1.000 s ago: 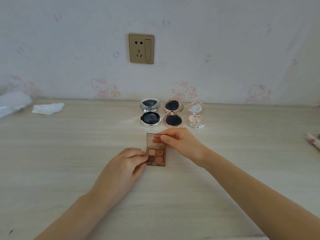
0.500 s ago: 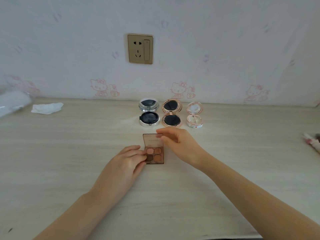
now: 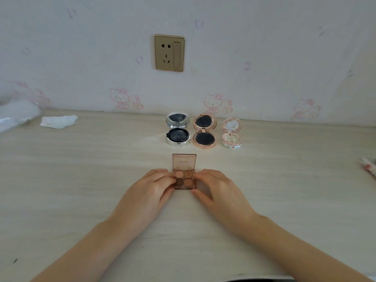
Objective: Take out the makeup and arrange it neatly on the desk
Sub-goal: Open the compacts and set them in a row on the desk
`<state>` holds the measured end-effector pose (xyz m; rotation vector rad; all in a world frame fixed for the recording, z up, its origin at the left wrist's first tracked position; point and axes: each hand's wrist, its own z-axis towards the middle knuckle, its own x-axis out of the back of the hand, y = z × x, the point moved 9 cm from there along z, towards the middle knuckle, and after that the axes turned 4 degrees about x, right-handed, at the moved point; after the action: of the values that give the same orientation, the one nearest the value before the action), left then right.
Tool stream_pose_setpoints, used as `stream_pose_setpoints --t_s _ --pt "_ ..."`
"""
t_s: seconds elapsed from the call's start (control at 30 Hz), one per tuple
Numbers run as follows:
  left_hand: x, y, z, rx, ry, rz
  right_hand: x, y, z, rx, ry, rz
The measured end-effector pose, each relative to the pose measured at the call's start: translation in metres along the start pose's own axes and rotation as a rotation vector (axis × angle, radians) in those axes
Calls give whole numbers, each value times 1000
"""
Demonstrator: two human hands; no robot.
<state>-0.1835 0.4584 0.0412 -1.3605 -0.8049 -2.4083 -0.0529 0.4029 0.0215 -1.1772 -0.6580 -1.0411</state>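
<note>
A small brown eyeshadow palette (image 3: 184, 171) lies open on the pale wood desk (image 3: 81, 180), its clear lid standing up at the back. My left hand (image 3: 148, 192) grips its left edge and my right hand (image 3: 217, 192) grips its right edge. Behind it, near the wall, three round compacts stand open in a row: a silver one (image 3: 178, 131), a rose-gold one (image 3: 204, 132) and a smaller pink one (image 3: 232, 133).
A crumpled white tissue (image 3: 59, 121) and a clear plastic bag (image 3: 14, 115) lie at the far left. A pink-and-white item (image 3: 369, 166) lies at the right edge. A gold wall socket (image 3: 169, 53) sits above the compacts.
My right hand let go of the palette's lid, which now stands fully open, and dropped to the palette's right edge. The left hand stayed on the left edge.
</note>
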Motion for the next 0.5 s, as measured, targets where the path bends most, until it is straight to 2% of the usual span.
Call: stream_pose_setpoints --t_s 0.3,0.5 --pt "-2 -26 22 59 -38 -50 -6 2 30 -14 -28 -73" --pt "-2 -44 40 73 -3 -79 -11 7 55 -66 -30 -54"
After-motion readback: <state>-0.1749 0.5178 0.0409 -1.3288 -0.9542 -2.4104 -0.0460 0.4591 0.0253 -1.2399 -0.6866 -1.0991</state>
